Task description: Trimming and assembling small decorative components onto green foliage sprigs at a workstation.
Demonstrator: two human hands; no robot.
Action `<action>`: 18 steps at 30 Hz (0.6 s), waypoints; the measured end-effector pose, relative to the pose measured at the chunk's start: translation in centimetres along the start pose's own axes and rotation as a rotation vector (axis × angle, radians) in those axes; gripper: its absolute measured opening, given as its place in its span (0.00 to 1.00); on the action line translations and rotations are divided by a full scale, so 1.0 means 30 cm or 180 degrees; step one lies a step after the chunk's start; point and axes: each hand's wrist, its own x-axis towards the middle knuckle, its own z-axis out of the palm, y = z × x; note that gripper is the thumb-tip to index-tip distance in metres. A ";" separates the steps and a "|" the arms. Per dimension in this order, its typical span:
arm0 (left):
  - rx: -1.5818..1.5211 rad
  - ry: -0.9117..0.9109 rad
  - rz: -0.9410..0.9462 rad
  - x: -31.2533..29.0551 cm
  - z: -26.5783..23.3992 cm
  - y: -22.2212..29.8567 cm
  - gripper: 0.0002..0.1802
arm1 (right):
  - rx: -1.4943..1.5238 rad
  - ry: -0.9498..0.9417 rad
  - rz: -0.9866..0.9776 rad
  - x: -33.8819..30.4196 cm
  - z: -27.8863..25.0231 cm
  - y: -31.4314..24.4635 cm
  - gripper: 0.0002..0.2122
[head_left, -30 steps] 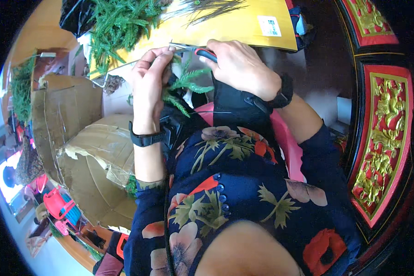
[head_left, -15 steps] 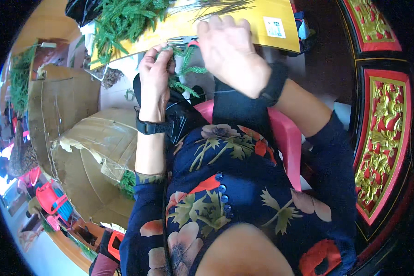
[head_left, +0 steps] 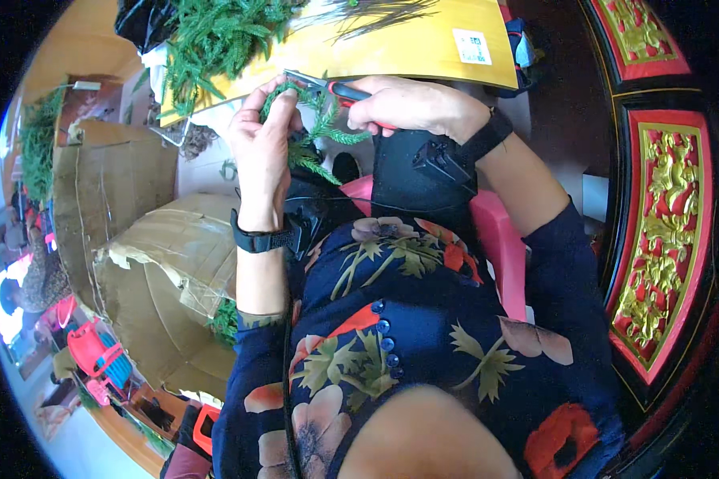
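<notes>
My left hand (head_left: 262, 132) pinches a green artificial pine sprig (head_left: 324, 128) near the table's front edge, its needled tips hanging down to the right. In my right hand (head_left: 423, 104) is a pair of pliers (head_left: 345, 92) with red and black handles, its fingers wrapped round the grips. The metal jaws point left and lie close to my left fingertips at the top of the sprig. Whether they grip anything there, I cannot tell.
A yellow tabletop (head_left: 423, 60) lies ahead, bearing a heap of green sprigs (head_left: 224, 40) and a bunch of thin dark wires (head_left: 379, 16). An opened cardboard box (head_left: 128, 168) stands at the left. A pink chair (head_left: 499, 239) is under me; carved red-and-gold panels (head_left: 659, 239) line the right.
My right hand has turned over and lowered, bringing the plier handles into fuller view. My left hand has shifted slightly left, still pinching the sprig.
</notes>
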 end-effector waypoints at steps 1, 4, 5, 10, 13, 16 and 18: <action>0.0002 0.0005 -0.0032 0.001 -0.001 0.000 0.14 | 0.0052 -0.0062 0.0100 -0.005 -0.003 -0.006 0.08; 0.0011 -0.0061 -0.0127 0.004 0.000 0.011 0.14 | 0.0051 -0.0151 0.0052 -0.017 -0.016 -0.018 0.08; 0.0014 -0.0088 -0.0177 0.005 -0.001 0.013 0.13 | 0.0048 -0.0202 0.0031 -0.021 -0.020 -0.021 0.08; 0.0147 -0.0282 -0.0154 0.010 -0.017 0.018 0.13 | -0.0661 -0.0370 0.0180 -0.037 -0.045 -0.046 0.14; 0.0196 -0.0285 -0.0145 0.003 -0.023 0.022 0.13 | -0.0746 -0.0191 0.0093 -0.045 -0.033 -0.048 0.13; 0.0137 -0.0275 -0.0154 0.006 -0.028 0.014 0.13 | -0.1088 -0.0118 -0.0206 -0.015 -0.033 -0.019 0.12; 0.0110 -0.0266 -0.0165 0.006 -0.032 0.012 0.13 | -0.1252 -0.0088 -0.0354 0.007 -0.023 0.005 0.12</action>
